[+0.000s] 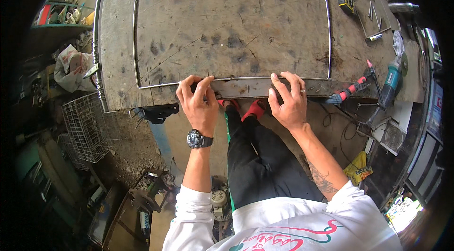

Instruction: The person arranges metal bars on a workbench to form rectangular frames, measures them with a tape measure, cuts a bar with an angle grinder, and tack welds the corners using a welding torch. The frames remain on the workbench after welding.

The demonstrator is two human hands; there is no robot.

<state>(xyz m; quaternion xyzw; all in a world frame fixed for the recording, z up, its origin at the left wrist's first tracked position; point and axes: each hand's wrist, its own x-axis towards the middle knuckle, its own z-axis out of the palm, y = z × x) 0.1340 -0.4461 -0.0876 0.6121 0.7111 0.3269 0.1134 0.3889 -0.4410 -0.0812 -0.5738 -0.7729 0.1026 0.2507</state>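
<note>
A large rectangular frame of thin metal rod [135, 43] lies flat on the worn wooden tabletop [213, 24]. Its near side runs along the table's front edge, beside a flat grey metal strip [236, 88]. My left hand [196, 104], with a black watch on its wrist, has bent fingers over that near rod, left of the middle. To the right, my right hand [289, 104] holds the same rod with its fingertips, its thumb nearer to me. Parts of the rod are hidden under the fingers of both hands.
A tape measure [346, 3], a marker [373, 38] and thin rods lie at the far right. An angle grinder [391, 80] and a pink-wrapped cable or handle [354, 87] sit at the right edge. A wire basket [85, 128] stands below left; a long pipe [96, 38] borders the table's left side.
</note>
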